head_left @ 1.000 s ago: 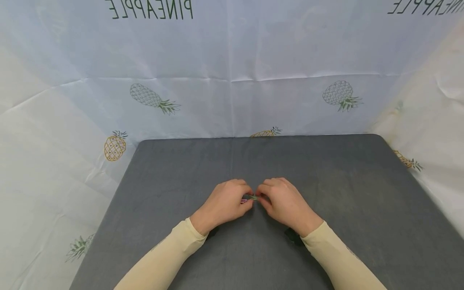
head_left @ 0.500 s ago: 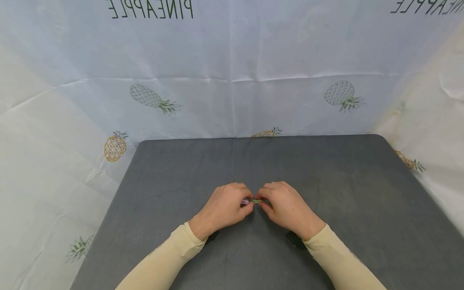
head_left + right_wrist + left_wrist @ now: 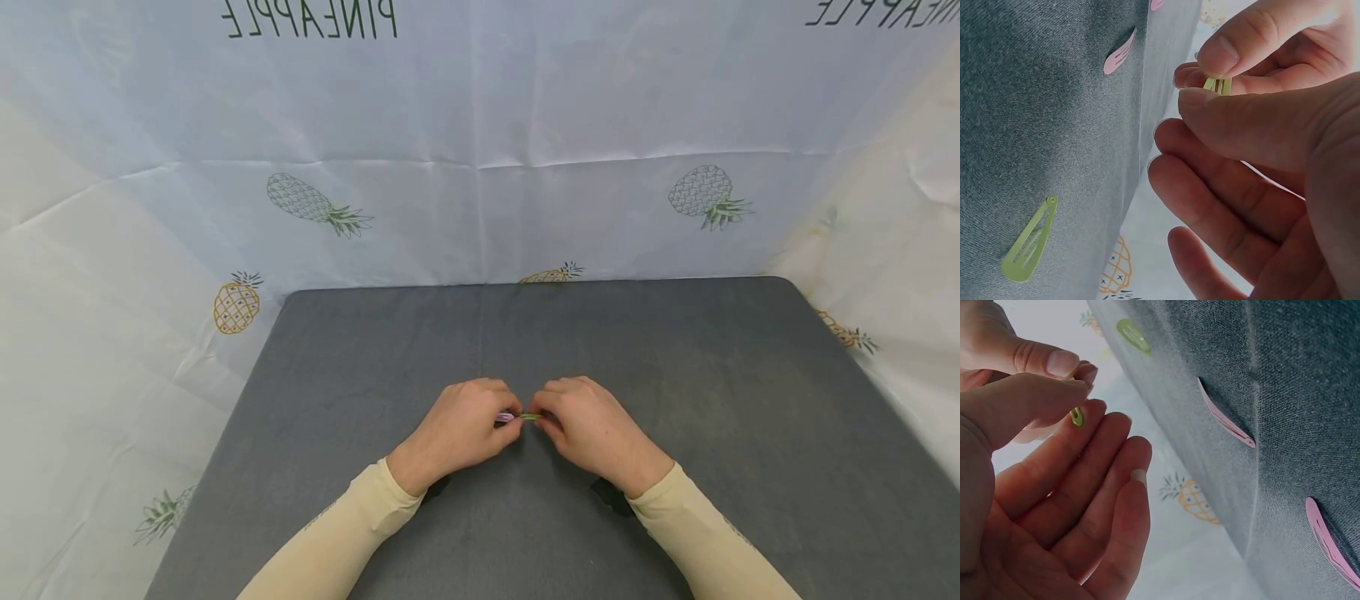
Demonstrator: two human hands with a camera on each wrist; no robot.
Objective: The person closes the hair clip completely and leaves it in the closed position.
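Between the hands, a small green snap hair clip (image 3: pixel 1218 85) is pinched at one end by my left hand (image 3: pixel 465 423) and at the other by my right hand (image 3: pixel 592 427). Thumbs and index fingers cover most of it. The left hand's other fingers (image 3: pixel 1094 481) curve loosely away from the clip. On the table lie other snap clips: a pink one (image 3: pixel 1225 419) and another pink one (image 3: pixel 1334 544) near the left hand, plus a green one (image 3: pixel 1029 244) near the right hand.
Dark grey cloth covers the table (image 3: pixel 375 350). A white curtain (image 3: pixel 420 100) printed with pineapples rises behind its far edge and along both sides. Dark wrist-camera parts (image 3: pixel 611 497) show under the forearms.
Both hands have come slightly nearer the body, and more of the green clip between the fingertips shows. Over the last half second they have barely moved.
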